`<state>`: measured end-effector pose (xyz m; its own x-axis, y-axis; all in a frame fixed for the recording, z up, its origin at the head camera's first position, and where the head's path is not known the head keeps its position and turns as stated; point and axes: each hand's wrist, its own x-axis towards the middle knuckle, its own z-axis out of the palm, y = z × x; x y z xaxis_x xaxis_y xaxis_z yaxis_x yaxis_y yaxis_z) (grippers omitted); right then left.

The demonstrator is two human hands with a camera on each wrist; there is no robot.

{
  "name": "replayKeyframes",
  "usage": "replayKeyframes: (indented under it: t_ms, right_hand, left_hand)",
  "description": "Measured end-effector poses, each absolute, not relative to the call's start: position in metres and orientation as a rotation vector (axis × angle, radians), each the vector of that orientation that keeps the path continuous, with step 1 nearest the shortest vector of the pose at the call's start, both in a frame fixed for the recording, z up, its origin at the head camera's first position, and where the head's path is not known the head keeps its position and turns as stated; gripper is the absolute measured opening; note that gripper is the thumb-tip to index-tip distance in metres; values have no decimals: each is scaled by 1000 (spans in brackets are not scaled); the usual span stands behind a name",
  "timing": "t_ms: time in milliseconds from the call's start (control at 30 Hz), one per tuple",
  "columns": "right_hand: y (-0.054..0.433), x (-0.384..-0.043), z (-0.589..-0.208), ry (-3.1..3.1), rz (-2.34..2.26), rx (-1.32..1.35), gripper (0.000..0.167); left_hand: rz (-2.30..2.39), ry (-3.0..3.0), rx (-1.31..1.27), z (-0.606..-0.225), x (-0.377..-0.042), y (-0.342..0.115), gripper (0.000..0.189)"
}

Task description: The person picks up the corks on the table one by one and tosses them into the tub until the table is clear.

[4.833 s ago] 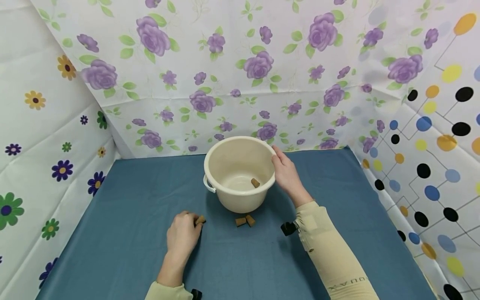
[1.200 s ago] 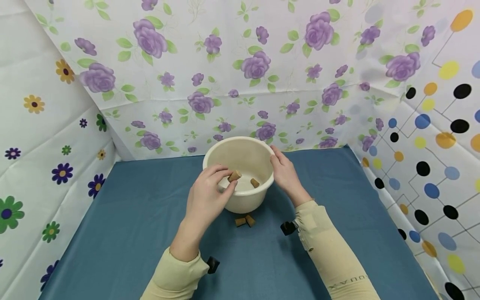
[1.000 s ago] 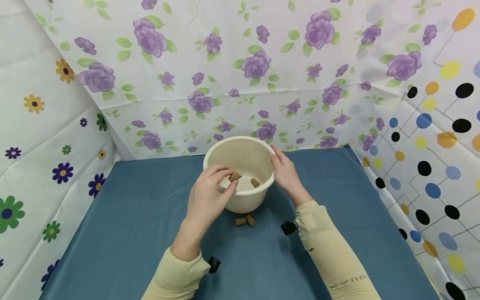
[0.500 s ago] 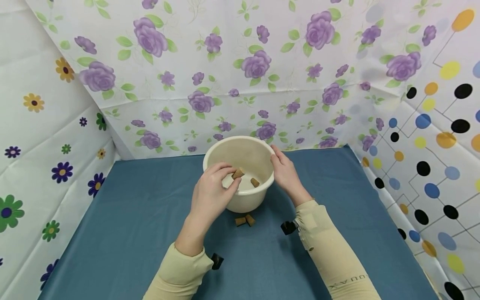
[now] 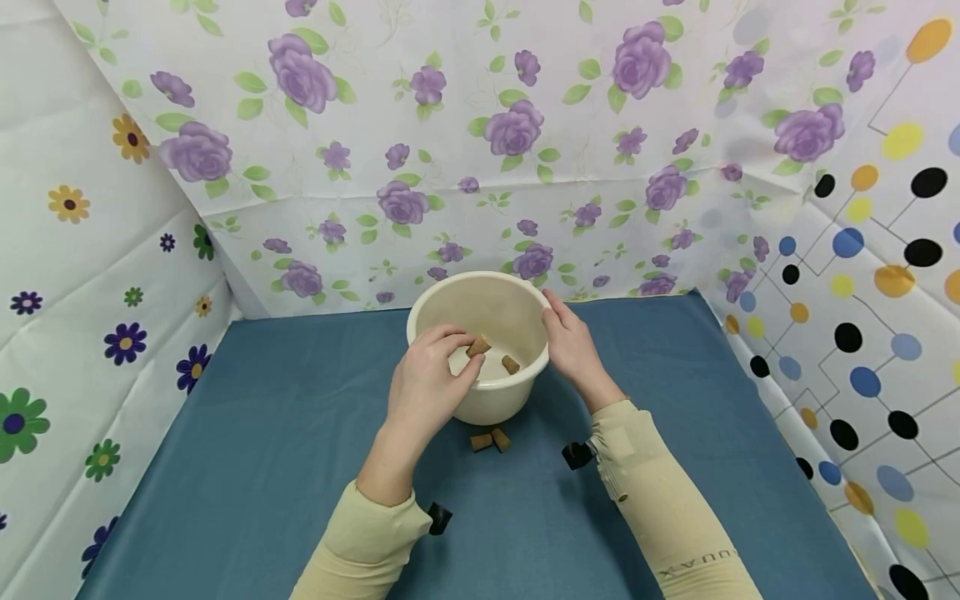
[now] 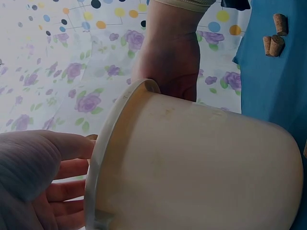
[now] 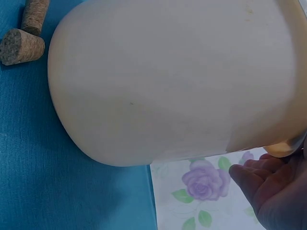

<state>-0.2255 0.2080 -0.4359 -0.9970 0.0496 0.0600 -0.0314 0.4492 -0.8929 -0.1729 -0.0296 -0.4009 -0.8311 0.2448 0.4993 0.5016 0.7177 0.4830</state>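
My left hand (image 5: 427, 379) pinches a cork (image 5: 477, 345) between thumb and fingers, over the near left rim of a cream plastic bucket (image 5: 487, 407). In the left wrist view that hand (image 6: 29, 165) reaches past the rim, which hides most of the cork. Another cork (image 5: 511, 364) lies on the bucket's floor inside. With my right hand (image 5: 576, 350) I hold the bucket's right rim; in the right wrist view this hand (image 7: 283, 191) shows at the lower right. On the cloth in front of the bucket lie loose corks (image 5: 481, 442), close together.
A blue cloth (image 5: 247, 467) covers the table. Behind it hangs a white sheet with purple flowers (image 5: 360, 108). Patterned sheets close off the left side (image 5: 67, 275) and the right side (image 5: 862, 333).
My left hand has brought a cork up from the cloth on the left to over the bucket, then shifted slightly right. The right hand stays at the rim.
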Motion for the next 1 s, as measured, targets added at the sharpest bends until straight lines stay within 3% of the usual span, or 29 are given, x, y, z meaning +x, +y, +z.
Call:
replayKeyframes:
  t_ms: [1000]
  right_hand:
    - [209, -227, -439, -2629, 1542, -20, 57]
  left_hand:
    - [-795, -2638, -531, -395, -179, -18, 23]
